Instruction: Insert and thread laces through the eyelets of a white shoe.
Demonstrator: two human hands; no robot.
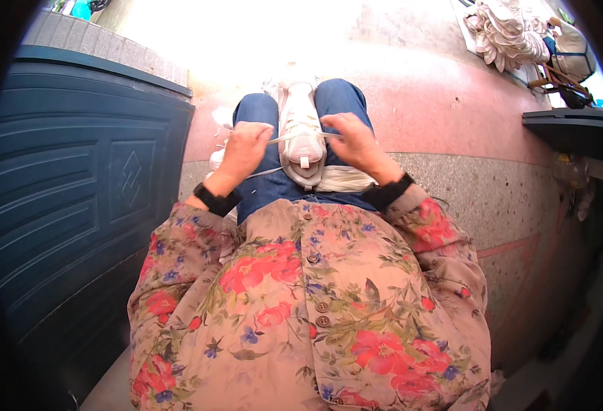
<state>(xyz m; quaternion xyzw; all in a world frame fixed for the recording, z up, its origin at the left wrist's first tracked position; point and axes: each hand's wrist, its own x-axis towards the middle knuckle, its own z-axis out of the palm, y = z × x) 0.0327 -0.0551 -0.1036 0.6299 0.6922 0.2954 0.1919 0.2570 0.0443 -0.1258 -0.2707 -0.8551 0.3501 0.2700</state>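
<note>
A pale pink and white sneaker (303, 145) stands lengthwise between my knees, its heel tab toward me. Across it stretches a white shoelace (294, 135), drawn out to both sides. My left hand (248, 145) is closed on the lace at the shoe's left side. On the other side my right hand (356, 142) is closed on the lace too, its fingers bent close to the shoe. A lace end trails below the left hand over my jeans. Beside the shoe's heel, on my right thigh, lies a bundle of white laces (344, 179).
A dark blue panelled door (82, 144) stands close on my left. More white shoes (217, 159) show partly beyond my left knee. At the far right sits a heap of pale shoe parts (507, 38) near a chair with a bag (574, 55). A dark ledge (568, 123) juts in at the right.
</note>
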